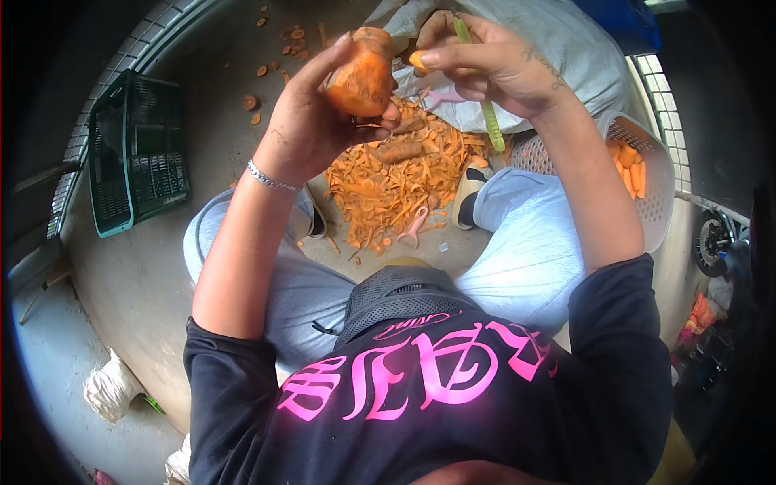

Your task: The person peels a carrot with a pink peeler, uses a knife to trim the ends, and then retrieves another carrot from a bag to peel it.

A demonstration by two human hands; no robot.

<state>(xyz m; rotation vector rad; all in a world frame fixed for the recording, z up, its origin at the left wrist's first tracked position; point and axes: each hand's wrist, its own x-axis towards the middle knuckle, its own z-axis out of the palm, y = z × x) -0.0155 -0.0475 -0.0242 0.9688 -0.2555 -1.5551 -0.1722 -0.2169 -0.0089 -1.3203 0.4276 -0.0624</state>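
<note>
Left hand (pixel 303 121)'s gripping a chunky carrot (pixel 361 79), right hand (pixel 505 71) pinching an orange piece (pixel 418 59) (plus a green strip (pixel 490 120)), peelings (pixel 364 190) below.

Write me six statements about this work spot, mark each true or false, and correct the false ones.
1. The left hand holds a thick orange chunk. True.
2. The right hand holds nothing. False: it holds a slim green object.
3. A pink peeler lies at the near edge of the peelings. True.
4. The bracelet is on the right wrist. False: it is on the left.
5. The pale basket has orange pieces in it. True.
6. The dark green crate is to the person's right. False: it is to the left.
</note>
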